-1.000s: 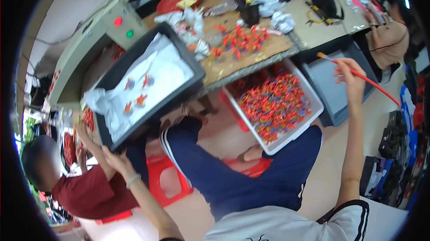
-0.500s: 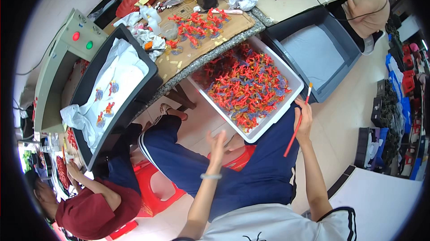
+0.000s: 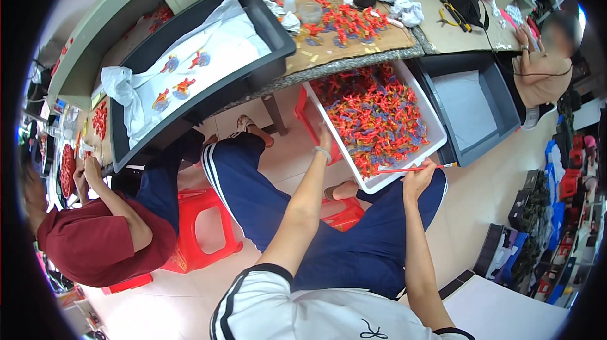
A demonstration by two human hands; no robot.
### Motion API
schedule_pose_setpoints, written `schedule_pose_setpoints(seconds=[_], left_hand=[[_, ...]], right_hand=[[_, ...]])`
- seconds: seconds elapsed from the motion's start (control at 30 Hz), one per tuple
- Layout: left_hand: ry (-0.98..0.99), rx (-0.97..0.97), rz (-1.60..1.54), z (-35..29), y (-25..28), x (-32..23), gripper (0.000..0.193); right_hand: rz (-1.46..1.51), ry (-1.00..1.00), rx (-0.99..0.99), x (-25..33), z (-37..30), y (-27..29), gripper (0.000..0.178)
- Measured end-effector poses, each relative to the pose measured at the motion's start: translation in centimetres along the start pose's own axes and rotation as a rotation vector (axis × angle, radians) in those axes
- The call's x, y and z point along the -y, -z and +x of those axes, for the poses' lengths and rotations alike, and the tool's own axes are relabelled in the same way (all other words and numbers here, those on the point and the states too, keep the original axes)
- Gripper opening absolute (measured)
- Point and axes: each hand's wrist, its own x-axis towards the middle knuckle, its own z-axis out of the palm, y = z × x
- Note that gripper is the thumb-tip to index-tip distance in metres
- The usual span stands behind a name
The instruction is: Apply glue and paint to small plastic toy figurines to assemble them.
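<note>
Since half a second ago your left hand (image 3: 324, 139) has reached forward from your lap to the near left edge of the white bin (image 3: 436, 126), and the bin now sits closer over your knees. Whether those fingers have closed on anything, I cannot tell. Your right hand (image 3: 418, 179) pinches a thin red brush (image 3: 410, 168) lying across the bin's near corner. Pick one figure from the red and purple pile (image 3: 373, 115), keeping the brush tip clear. Finished figures stand on the cardboard (image 3: 354, 46) at the table's front edge.

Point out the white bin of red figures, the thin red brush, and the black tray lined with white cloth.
White plastic bin of red figures (image 3: 436, 130): head view, right rim.
Thin red brush (image 3: 395, 170): head view, mid-handle.
Black tray lined with white cloth (image 3: 275, 27): head view, right wall.
</note>
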Motion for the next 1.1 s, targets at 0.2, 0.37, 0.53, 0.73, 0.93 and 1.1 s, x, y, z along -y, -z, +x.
schedule_pose_setpoints(seconds=[0.2,0.37,0.53,0.73,0.93,1.1], left_hand=[[-0.140,0.232,0.095,2.2,8.7,12.3,0.054],[-0.344,0.274,0.281,11.9,7.0,8.4,0.053],[-0.113,0.238,0.897,3.6,-2.8,9.0,0.041],[-0.341,0.226,1.173,3.5,12.1,2.9,0.032],[-0.341,0.455,1.418,-1.2,13.0,0.4,0.034],[-0.306,0.597,1.594,-3.8,13.7,-3.8,0.037]], right_hand=[[-0.339,0.090,-0.043,-1.8,0.2,2.2,0.049],[-0.229,0.108,0.066,1.6,-2.8,-0.3,0.046],[-0.385,0.010,0.008,-1.5,-1.4,4.8,0.047],[-0.165,0.085,0.175,4.5,-7.2,2.7,0.045],[-0.228,-0.017,0.387,4.3,-10.8,5.2,0.036],[-0.107,0.124,0.429,5.2,-9.4,6.5,0.033]])
